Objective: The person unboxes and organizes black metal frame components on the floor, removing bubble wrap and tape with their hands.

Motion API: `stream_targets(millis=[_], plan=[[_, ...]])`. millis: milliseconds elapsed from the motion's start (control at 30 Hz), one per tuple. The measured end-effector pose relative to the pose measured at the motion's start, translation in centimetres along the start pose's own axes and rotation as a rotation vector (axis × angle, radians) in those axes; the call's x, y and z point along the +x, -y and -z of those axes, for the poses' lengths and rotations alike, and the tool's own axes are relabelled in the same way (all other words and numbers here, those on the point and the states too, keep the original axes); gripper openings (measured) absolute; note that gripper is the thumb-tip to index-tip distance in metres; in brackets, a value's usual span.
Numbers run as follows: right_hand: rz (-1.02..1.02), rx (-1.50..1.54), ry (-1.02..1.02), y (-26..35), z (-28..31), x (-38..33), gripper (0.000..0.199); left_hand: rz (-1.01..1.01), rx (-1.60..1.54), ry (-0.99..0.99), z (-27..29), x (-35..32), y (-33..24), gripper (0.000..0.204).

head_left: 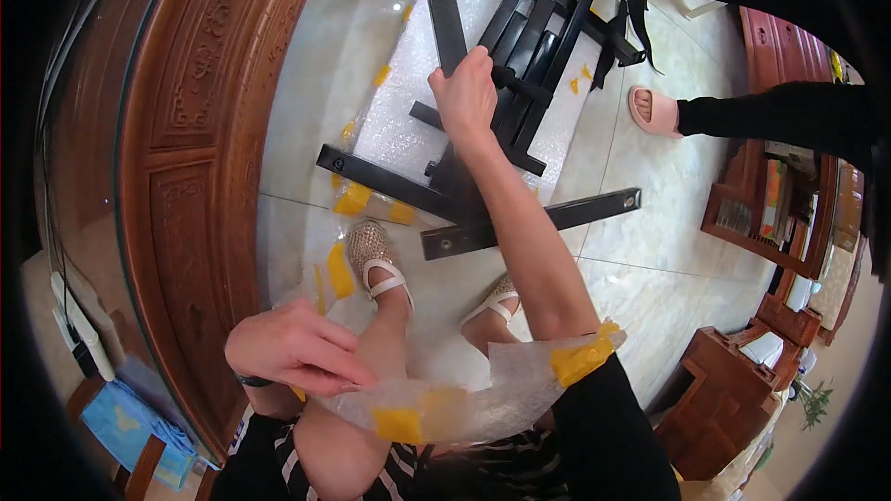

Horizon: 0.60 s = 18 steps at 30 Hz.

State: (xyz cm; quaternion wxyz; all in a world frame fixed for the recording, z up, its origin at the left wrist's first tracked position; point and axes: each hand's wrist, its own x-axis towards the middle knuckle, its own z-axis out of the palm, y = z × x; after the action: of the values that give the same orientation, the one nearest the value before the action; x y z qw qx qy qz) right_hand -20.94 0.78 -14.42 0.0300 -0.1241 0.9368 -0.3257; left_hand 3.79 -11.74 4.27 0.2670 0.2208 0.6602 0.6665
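We cannot see where the black metal frame (520, 46) ends at the far side; the top edge cuts it off. Our right hand (466, 93) covers part of one bar. The other person (742, 111) shows only feet and legs. Shelf items (775, 209) at right are too small to tell.

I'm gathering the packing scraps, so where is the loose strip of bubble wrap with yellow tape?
In the head view, the bubble wrap strip lies across the person's lap at the bottom centre, pinched by the left hand at its left end, below the sandalled feet.
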Motion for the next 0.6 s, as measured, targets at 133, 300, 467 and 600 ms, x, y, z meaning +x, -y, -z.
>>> stream_targets(millis=[133, 300, 467, 600], plan=[[-0.107, 0.018, -0.075, 0.0, -1.6, 0.0, 0.044, -0.048, -0.03, -0.042, -0.3, -0.9, 0.1, 0.02], [-0.271, 0.024, -0.166, -0.4, -3.7, 0.7, 0.047, -0.037, -0.043, -0.035, 0.1, -1.6, -0.1, 0.02], [-0.314, 0.046, -0.23, -0.2, -4.3, 1.7, 0.048, -0.081, -0.058, -0.074, 0.2, -1.6, 0.3, 0.024], [-0.324, 0.07, -0.276, -0.9, -4.4, 2.5, 0.043, -0.085, -0.045, -0.076, 0.3, -1.6, 0.5, 0.023]])
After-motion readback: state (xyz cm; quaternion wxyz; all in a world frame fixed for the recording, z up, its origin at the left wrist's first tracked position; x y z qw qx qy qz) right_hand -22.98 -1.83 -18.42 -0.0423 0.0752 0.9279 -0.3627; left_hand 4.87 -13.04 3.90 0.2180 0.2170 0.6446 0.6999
